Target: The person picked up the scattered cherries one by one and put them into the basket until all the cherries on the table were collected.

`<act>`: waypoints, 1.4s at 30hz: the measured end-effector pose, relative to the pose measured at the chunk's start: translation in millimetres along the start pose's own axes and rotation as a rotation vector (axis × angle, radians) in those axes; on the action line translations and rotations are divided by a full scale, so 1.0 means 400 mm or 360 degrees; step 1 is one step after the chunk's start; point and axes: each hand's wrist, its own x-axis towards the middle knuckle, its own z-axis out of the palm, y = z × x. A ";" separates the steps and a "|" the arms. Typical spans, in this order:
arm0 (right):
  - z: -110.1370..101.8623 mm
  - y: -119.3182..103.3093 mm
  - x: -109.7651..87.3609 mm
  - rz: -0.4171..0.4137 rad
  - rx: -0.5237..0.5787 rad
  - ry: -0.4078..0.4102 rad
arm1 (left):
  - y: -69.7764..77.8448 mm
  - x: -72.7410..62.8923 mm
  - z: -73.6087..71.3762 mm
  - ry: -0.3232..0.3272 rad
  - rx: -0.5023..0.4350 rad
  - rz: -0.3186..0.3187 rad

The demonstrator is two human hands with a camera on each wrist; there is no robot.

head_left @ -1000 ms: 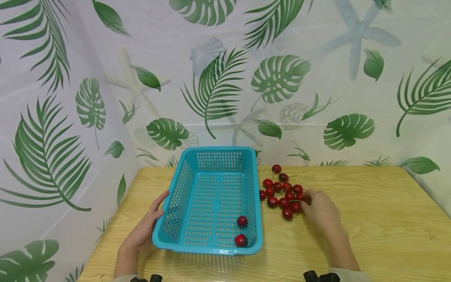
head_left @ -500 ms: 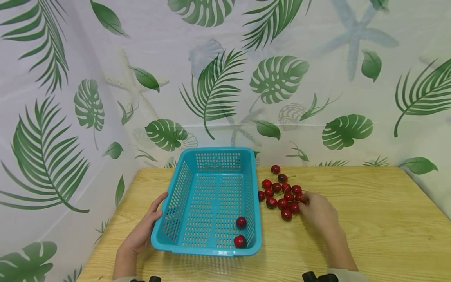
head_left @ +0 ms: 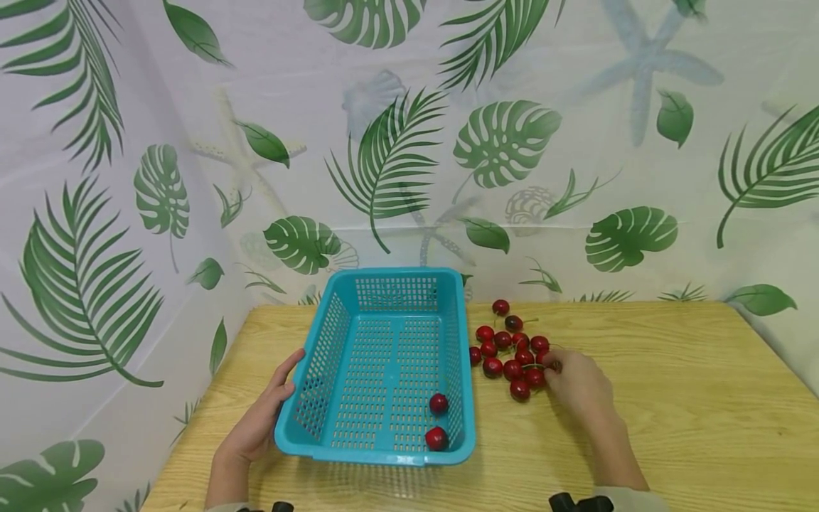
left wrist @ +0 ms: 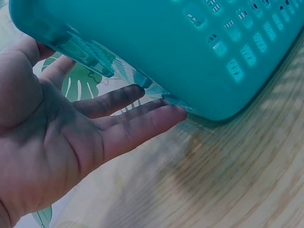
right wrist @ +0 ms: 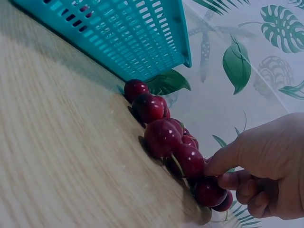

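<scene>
Blue basket (head_left: 371,454) on the wood-grain table (head_left: 691,398), its near end toward the person; two loose cherries (head_left: 436,439) inside, against the basket's right wall in the near corner; the pile of cherries (head_left: 512,370) on the table to the basket's right, its nearest fruit (head_left: 475,356) just beside the basket wall, contact uncertain.

Left hand (head_left: 261,416) at the basket's left side, fingers apart and mostly straight, fingertips at the rim; a light steadying touch by the look of it, not a firm grip. Right hand (head_left: 581,385) on the pile's far side from the basket; thumb and forefinger curled together, apparently clamped on one cherry (head_left: 542,358), partly hidden by the fingers.

Risks, as judged: round, glossy skin could squirt from so narrow a pinch; neighbours packed close, so a tug could roll some off, away from the basket; crossing stems (head_left: 532,366) might snag and drag a second fruit; a knock on the basket's right wall could slide it, the left hand holding so loosely.
</scene>
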 end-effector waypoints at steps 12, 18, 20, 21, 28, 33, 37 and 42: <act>0.014 0.009 0.000 -0.0054 -0.0043 0.0006 | -0.007 0.002 0.006 0.0012 0.0014 0.0002; 0.014 0.001 -0.001 -0.0076 0.0013 0.0075 | -0.003 0.000 0.007 0.0018 0.0017 -0.0002; 0.009 -0.005 -0.001 -0.0076 0.0042 0.0097 | -0.002 -0.001 0.007 0.0016 0.0016 -0.0002; 0.006 -0.008 -0.001 -0.0079 0.0055 0.0114 | -0.001 -0.001 0.007 0.0013 0.0015 -0.0001; -0.022 -0.037 -0.005 -0.0047 0.0133 0.0236 | -0.001 -0.002 0.003 -0.0004 0.0013 0.0012; -0.040 -0.056 -0.013 0.0002 0.0194 0.0320 | -0.001 -0.001 0.002 -0.0012 -0.0009 0.0007; -0.056 -0.072 -0.019 0.0008 0.0230 0.0365 | -0.002 0.001 0.000 -0.0007 -0.0016 0.0008; -0.079 -0.100 -0.032 -0.0046 0.0248 0.0463 | -0.002 0.003 -0.001 -0.0023 -0.0025 0.0004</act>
